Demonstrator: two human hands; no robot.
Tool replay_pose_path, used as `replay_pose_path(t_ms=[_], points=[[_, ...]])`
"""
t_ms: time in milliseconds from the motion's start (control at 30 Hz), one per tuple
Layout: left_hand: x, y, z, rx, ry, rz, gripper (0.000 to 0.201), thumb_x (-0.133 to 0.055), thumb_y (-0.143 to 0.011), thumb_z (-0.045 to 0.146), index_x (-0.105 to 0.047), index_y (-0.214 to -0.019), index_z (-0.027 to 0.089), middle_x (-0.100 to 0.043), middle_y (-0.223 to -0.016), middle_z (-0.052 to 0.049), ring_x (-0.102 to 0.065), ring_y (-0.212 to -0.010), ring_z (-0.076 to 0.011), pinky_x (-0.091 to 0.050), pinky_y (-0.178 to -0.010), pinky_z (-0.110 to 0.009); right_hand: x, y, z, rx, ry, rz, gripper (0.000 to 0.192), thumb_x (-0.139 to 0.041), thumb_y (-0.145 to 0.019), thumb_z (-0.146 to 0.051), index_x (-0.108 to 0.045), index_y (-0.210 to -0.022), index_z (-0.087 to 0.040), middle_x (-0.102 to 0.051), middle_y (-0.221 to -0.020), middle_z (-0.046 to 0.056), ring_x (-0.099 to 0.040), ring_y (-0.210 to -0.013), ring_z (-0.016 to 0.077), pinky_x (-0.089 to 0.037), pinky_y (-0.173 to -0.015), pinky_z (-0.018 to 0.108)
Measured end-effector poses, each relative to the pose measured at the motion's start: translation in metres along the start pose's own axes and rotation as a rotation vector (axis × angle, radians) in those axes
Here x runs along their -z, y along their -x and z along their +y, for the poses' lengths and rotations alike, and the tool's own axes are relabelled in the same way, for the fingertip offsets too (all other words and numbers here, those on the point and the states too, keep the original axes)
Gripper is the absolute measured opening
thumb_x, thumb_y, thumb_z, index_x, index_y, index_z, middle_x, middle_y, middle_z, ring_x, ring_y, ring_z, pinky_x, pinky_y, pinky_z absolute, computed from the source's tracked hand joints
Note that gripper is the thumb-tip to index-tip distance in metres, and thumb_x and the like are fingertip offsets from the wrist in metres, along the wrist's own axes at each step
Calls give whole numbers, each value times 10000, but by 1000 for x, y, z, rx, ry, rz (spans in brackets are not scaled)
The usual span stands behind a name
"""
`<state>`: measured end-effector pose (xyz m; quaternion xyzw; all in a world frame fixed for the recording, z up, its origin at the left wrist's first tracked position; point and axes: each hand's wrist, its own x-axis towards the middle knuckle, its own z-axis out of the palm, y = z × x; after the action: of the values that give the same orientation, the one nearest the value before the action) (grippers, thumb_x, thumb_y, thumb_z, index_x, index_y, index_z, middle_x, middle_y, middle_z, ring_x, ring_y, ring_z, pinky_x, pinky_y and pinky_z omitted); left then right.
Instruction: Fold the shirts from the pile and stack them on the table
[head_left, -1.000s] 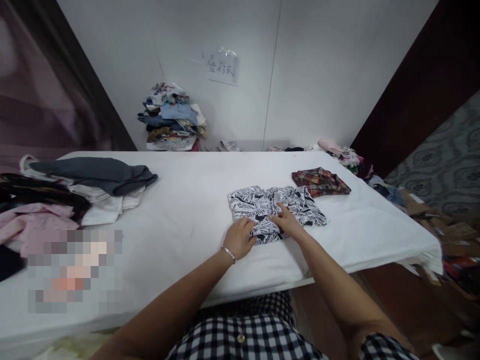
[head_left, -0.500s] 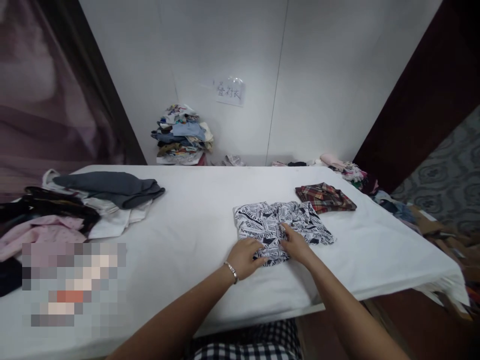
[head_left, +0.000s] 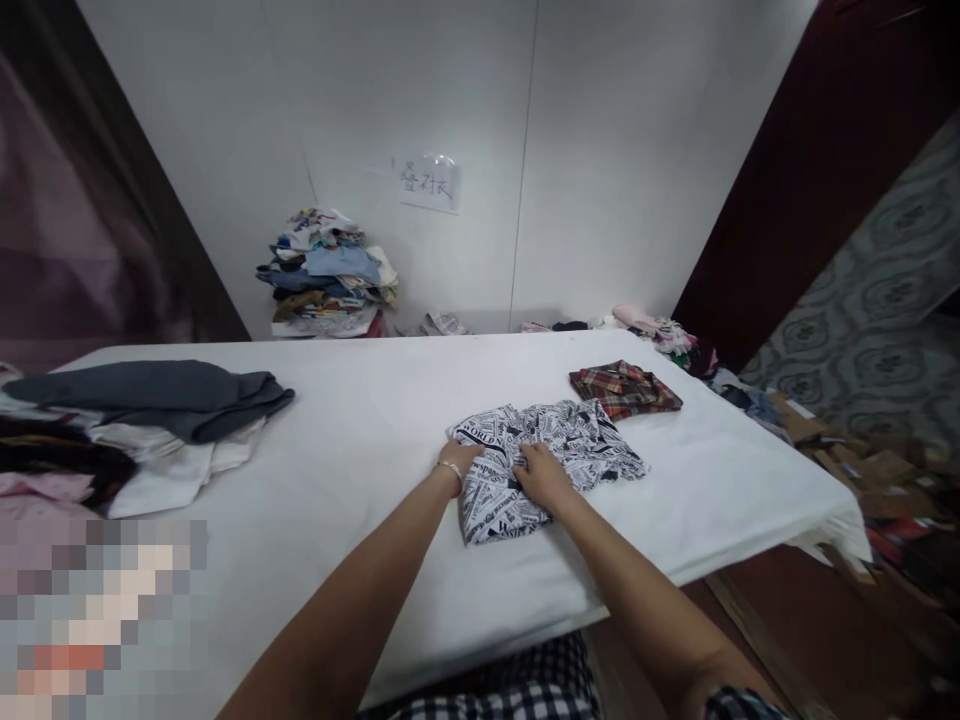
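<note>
A black-and-white newspaper-print garment (head_left: 555,455) lies partly folded on the white table (head_left: 360,440), right of centre. My left hand (head_left: 459,462), with a bracelet at the wrist, rests on the garment's left edge. My right hand (head_left: 541,478) presses flat on its middle, close beside the left. Both hands lie on the cloth with fingers down. Whether either one pinches the fabric is unclear.
A folded red plaid shirt (head_left: 624,388) lies just behind the garment. A heap of grey, white, black and pink clothes (head_left: 142,420) covers the table's left end. More clothes are stacked (head_left: 326,272) against the back wall, and others lie on the floor at right (head_left: 667,335).
My left hand has moved up from the garment's near edge to its left edge. A near flap of the garment now lies toward me. The view has shifted a little.
</note>
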<state>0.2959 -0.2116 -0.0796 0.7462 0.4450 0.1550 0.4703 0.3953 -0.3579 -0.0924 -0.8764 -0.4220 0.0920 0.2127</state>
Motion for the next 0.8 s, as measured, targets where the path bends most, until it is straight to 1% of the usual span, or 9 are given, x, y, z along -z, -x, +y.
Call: replay_pose_path(t_ms=[67,167,233,300,400,500,600,700,800], points=[[12,3,3,1,-12,24,222,-607,-751,217,-618,-964,155,-733,-969,-110,-686,-825,-211,-511,-691,-290,1,5,-6,21,-42,-24,441,-505,-871,-330,-562,-1273,-159,-583,-1210,156,-548,-1127,267,-392,-963,349],[55,11,-9,-27,-98,107,249,-630,-727,254,-601,-960,171,-713,-1033,-104,-660,-928,-236,-495,-779,-301,-3,19,-23,145,-134,-85,509,-537,-854,-324,-516,-1339,-172,-576,-1264,143,-529,-1168,264,-390,-990,354],[93,18,-30,-34,-224,169,235,-624,-728,303,-596,-931,188,-716,-983,-86,-659,-897,-248,-493,-763,-311,-9,30,-37,273,-191,-143,486,-553,-847,-313,-539,-1322,-210,-587,-1269,107,-534,-1168,241,-398,-993,335],[129,26,-58,19,-320,221,218,-609,-731,337,-592,-900,200,-717,-927,-74,-663,-854,-255,-495,-726,-319,-14,38,-50,383,-254,-177,426,-544,-859,-313,-585,-1275,-228,-599,-1266,87,-541,-1164,222,-404,-997,321],[166,40,-101,138,-376,281,240,-611,-726,379,-589,-883,200,-718,-917,-83,-668,-860,-272,-503,-714,-332,-16,36,-61,445,-309,-143,389,-518,-879,-316,-611,-1247,-232,-581,-1309,84,-523,-1202,221,-390,-1030,345],[178,46,-128,204,-349,280,282,-603,-737,408,-590,-909,184,-718,-979,-109,-669,-911,-280,-511,-749,-336,-17,17,-56,396,-227,-68,395,-516,-873,-293,-605,-1253,-234,-529,-1374,89,-458,-1278,245,-342,-1076,398],[176,46,-136,219,-338,254,315,-582,-755,422,-593,-952,176,-713,-1034,-129,-669,-944,-287,-510,-776,-341,-16,-4,-35,242,-88,61,432,-536,-856,-266,-575,-1282,-210,-464,-1431,109,-367,-1348,270,-274,-1115,418],[171,45,-135,216,-409,255,350,-575,-756,447,-601,-985,184,-711,-1050,-138,-664,-967,-317,-502,-795,-372,-11,-20,-5,38,-67,143,433,-529,-865,-321,-579,-1267,-168,-507,-1371,155,-408,-1308,294,-296,-1087,419],[170,46,-134,207,-439,248,369,-552,-769,468,-607,-1014,197,-712,-1054,-135,-662,-972,-330,-497,-795,-387,-5,-35,17,-121,-148,140,388,-518,-864,-365,-635,-1172,-160,-589,-1255,159,-486,-1227,286,-337,-1038,382]])
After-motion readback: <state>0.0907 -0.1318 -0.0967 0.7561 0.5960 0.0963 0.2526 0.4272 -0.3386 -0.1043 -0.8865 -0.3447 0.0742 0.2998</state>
